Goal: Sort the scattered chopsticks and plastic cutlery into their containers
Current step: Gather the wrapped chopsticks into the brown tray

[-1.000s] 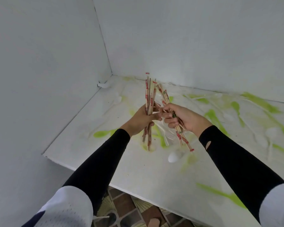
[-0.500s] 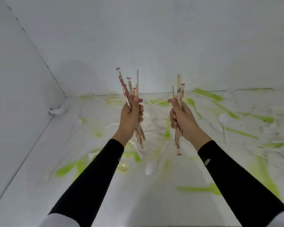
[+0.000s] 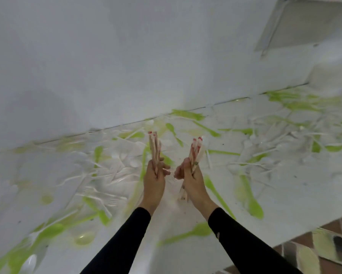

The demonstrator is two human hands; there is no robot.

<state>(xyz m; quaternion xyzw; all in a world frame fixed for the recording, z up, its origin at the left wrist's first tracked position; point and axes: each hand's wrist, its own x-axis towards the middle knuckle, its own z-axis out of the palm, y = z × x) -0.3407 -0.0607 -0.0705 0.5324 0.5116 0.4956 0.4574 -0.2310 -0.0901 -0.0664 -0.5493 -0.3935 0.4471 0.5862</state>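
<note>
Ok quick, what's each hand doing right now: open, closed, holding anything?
Left hand: grips a bundle of red-tipped wooden chopsticks, tips up.
Right hand: grips a second bundle of red-tipped wooden chopsticks, tips up.

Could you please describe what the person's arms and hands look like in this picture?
Both arms wear close-fitting black long sleeves reaching the wrists: the left sleeve is plain, the right sleeve has a small hole on the forearm. The left hand and right hand are bare, without gloves.
</note>
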